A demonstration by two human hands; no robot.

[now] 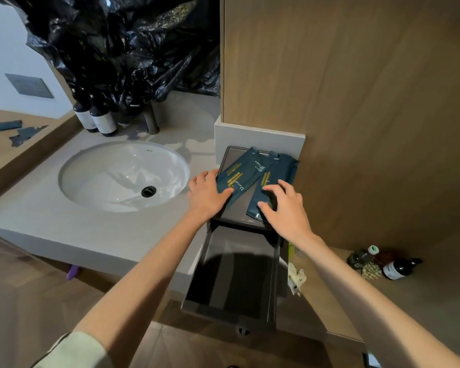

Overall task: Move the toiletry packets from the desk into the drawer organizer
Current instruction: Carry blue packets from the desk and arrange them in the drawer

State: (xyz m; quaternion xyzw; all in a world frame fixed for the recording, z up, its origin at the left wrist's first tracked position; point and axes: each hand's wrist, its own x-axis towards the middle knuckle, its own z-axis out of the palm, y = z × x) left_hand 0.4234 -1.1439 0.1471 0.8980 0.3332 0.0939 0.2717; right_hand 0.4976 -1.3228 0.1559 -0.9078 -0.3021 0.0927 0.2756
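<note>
Two dark blue toiletry packets with gold print lie on a dark tray (230, 152) on the counter by the wooden wall. My left hand (207, 193) grips the near edge of the left packet (243, 172), thumb on top. My right hand (286, 205) rests with curled fingers on the right packet (283, 171), covering its near end. Just below the tray, a dark drawer (231, 274) stands pulled out, its inside in shadow and showing nothing in it.
A white sink (122, 176) sits left of the tray, with dark bottles (101, 120) and a tap behind it under black plastic sheeting (122, 49). A wooden ledge at right holds bottles (395, 268) and a crumpled wrapper (296, 278).
</note>
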